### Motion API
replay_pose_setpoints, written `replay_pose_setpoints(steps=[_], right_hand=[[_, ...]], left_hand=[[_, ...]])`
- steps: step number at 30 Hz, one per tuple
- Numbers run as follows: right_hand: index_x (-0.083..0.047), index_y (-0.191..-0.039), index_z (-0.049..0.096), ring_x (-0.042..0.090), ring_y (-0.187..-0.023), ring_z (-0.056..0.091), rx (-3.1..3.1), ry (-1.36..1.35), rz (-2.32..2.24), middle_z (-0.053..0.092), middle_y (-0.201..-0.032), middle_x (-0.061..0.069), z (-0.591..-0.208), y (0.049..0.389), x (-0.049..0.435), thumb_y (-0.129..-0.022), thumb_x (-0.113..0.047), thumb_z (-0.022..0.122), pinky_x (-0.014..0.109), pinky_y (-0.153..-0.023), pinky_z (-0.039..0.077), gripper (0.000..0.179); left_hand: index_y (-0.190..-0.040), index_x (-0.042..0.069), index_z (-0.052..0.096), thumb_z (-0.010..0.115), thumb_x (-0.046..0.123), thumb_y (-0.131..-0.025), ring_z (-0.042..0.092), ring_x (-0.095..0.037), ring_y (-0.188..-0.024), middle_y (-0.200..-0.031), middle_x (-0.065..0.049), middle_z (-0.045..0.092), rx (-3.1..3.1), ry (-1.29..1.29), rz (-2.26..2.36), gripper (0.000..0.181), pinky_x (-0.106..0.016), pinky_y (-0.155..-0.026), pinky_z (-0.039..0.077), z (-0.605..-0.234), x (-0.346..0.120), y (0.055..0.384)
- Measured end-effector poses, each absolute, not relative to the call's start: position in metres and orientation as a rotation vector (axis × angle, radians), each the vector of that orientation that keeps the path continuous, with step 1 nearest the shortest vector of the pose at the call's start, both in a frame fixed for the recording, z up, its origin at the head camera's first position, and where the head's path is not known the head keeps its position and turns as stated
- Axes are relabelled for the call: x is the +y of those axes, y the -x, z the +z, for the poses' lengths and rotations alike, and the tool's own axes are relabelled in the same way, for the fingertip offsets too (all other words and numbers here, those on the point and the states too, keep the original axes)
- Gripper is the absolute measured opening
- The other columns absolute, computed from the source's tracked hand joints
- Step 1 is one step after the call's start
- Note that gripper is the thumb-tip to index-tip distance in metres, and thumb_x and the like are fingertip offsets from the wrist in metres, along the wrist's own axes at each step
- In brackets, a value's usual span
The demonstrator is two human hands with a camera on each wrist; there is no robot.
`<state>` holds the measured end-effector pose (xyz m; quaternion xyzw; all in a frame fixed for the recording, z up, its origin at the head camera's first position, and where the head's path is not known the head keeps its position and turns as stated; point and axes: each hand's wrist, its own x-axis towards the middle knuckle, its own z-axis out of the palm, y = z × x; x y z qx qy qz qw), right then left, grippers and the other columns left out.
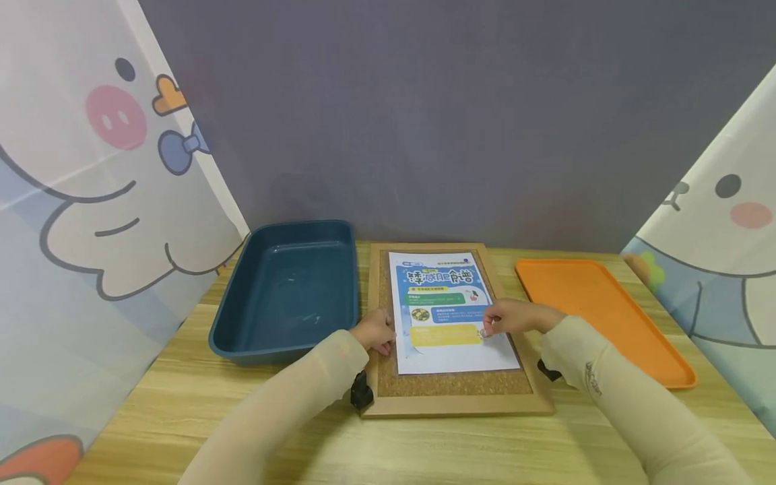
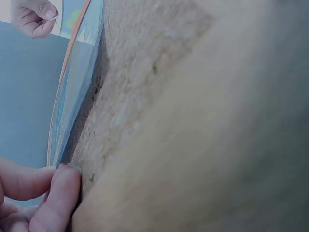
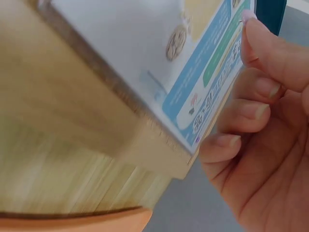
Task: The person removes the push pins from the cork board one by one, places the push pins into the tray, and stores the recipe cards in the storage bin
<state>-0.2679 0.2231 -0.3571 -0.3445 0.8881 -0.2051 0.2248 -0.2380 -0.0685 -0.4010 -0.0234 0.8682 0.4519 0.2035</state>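
Observation:
A printed poster (image 1: pixel 448 357) with blue, green and yellow blocks lies on a wood-framed cork board (image 1: pixel 461 385). My left hand (image 1: pixel 374 331) pinches the poster's left edge between thumb and finger; in the left wrist view the sheet (image 2: pixel 79 92) bows up off the cork there. Above the poster's lower right part, my right hand (image 1: pixel 508 316) holds a small pale push pin (image 3: pixel 248 16) between thumb and forefinger, its thin point showing. The other right fingers are curled in. A dark blue pin (image 1: pixel 465 260) sits near the poster's top right corner.
A deep dark-teal bin (image 1: pixel 285 289) stands left of the board. On the right lies a shallow orange tray (image 1: pixel 600 310). A grey partition (image 1: pixel 436 121) rises behind the wooden table (image 1: pixel 424 451), with cartoon-printed panels on both sides.

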Motion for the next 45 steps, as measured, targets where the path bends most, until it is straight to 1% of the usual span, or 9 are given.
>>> replay_pose_setpoints(steps=[8,13,18,23,27,32,37,42,45], right_hand=[[-0.008,-0.073,0.057,0.008,-0.063,0.038,2.47,0.949,-0.548,0.044,-0.068,-0.007,-0.359,0.264,0.235,-0.09,-0.003,0.062,0.022,-0.057,0.033,0.018],[-0.009,-0.071,0.055,0.009,-0.065,0.038,2.484,0.943,-0.549,0.043,-0.07,-0.006,-0.36,0.264,0.244,-0.089,-0.003,0.062,0.022,-0.059,0.033,0.02],[-0.007,-0.072,0.055,0.005,-0.062,0.037,2.501,0.987,-0.59,0.045,-0.069,-0.008,-0.363,0.265,0.26,-0.088,-0.003,0.063,0.022,-0.058,0.033,0.019],[-0.004,-0.076,0.059,0.003,-0.058,0.035,2.5,0.975,-0.637,0.046,-0.069,-0.009,-0.363,0.267,0.278,-0.091,-0.008,0.063,0.022,-0.055,0.034,0.016],[-0.003,-0.078,0.059,0.002,-0.059,0.036,2.517,0.95,-0.661,0.048,-0.071,-0.007,-0.365,0.269,0.294,-0.092,-0.009,0.063,0.023,-0.056,0.035,0.016],[-0.003,-0.075,0.059,0.001,-0.063,0.039,2.59,0.952,-0.656,0.054,-0.074,-0.006,-0.368,0.271,0.312,-0.091,-0.007,0.064,0.023,-0.057,0.037,0.016],[-0.001,-0.076,0.059,0.002,-0.063,0.037,2.64,0.9,-0.669,0.053,-0.073,-0.005,-0.37,0.271,0.328,-0.09,-0.003,0.062,0.024,-0.056,0.033,0.015],[0.0,-0.077,0.06,0.004,-0.058,0.035,2.665,0.798,-0.7,0.051,-0.071,-0.005,-0.372,0.27,0.341,-0.09,-0.004,0.062,0.023,-0.053,0.033,0.014],[0.0,-0.079,0.058,0.006,-0.057,0.037,2.648,0.723,-0.734,0.058,-0.076,-0.001,-0.374,0.271,0.349,-0.09,-0.004,0.06,0.023,-0.05,0.035,0.012]], left_hand=[[-0.108,-0.011,0.05,0.059,-0.011,-0.086,0.057,-0.019,-0.053,-0.075,-0.017,0.054,2.41,0.087,1.265,0.024,-0.031,-0.055,0.057,-0.403,-0.068,0.234],[-0.103,-0.01,0.049,0.059,-0.012,-0.085,0.057,-0.019,-0.051,-0.073,-0.018,0.054,2.406,0.078,1.285,0.02,-0.032,-0.053,0.057,-0.404,-0.069,0.23],[-0.106,-0.012,0.049,0.058,-0.013,-0.085,0.061,-0.024,-0.054,-0.075,-0.021,0.056,2.391,0.1,1.297,0.022,-0.034,-0.055,0.058,-0.407,-0.068,0.234],[-0.106,-0.013,0.048,0.057,-0.013,-0.085,0.062,-0.026,-0.055,-0.075,-0.022,0.056,2.385,0.105,1.289,0.022,-0.034,-0.053,0.057,-0.41,-0.068,0.236],[-0.11,-0.013,0.049,0.057,-0.012,-0.087,0.061,-0.024,-0.055,-0.076,-0.02,0.056,2.38,0.12,1.309,0.024,-0.035,-0.056,0.058,-0.405,-0.068,0.232],[-0.112,-0.013,0.049,0.057,-0.01,-0.089,0.057,-0.019,-0.053,-0.075,-0.017,0.055,2.4,0.08,1.314,0.025,-0.033,-0.054,0.057,-0.401,-0.069,0.228],[-0.119,-0.014,0.047,0.057,-0.01,-0.089,0.058,-0.02,-0.054,-0.077,-0.017,0.055,2.411,0.063,1.308,0.032,-0.032,-0.055,0.057,-0.402,-0.068,0.229],[-0.115,-0.013,0.048,0.057,-0.01,-0.088,0.058,-0.02,-0.053,-0.075,-0.017,0.056,2.408,0.072,1.308,0.028,-0.032,-0.055,0.057,-0.403,-0.066,0.23],[-0.112,-0.011,0.049,0.058,-0.01,-0.088,0.057,-0.019,-0.052,-0.074,-0.016,0.055,2.407,0.091,1.309,0.026,-0.032,-0.055,0.057,-0.404,-0.066,0.23]])
